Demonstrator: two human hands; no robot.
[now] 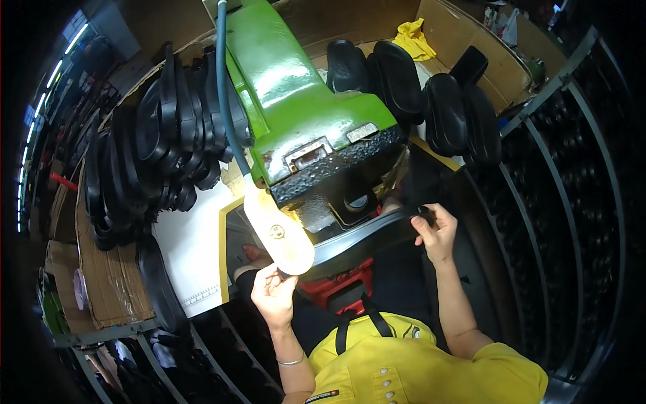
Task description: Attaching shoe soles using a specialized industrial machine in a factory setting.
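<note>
A long black shoe sole (367, 241) is stretched crosswise between my two hands, just in front of the green machine (296, 101). My left hand (274, 296) is closed in a pinch at its left end, where the bright lamp head (279, 232) hides part of the sole. The fingers of my right hand (437, 236) are wrapped round the right end, thumb on the near side. Above the sole is the machine's dark lower head (343, 182). Whether the sole touches the machine, I cannot tell.
Black soles are heaped on the left (178, 121), and several more soles (397, 77) stand at the back right. A blue-grey hose (225, 94) runs down to the lamp. Cardboard walls (464, 47), a yellow cloth (414, 39) and metal racks (538, 148) surround the machine.
</note>
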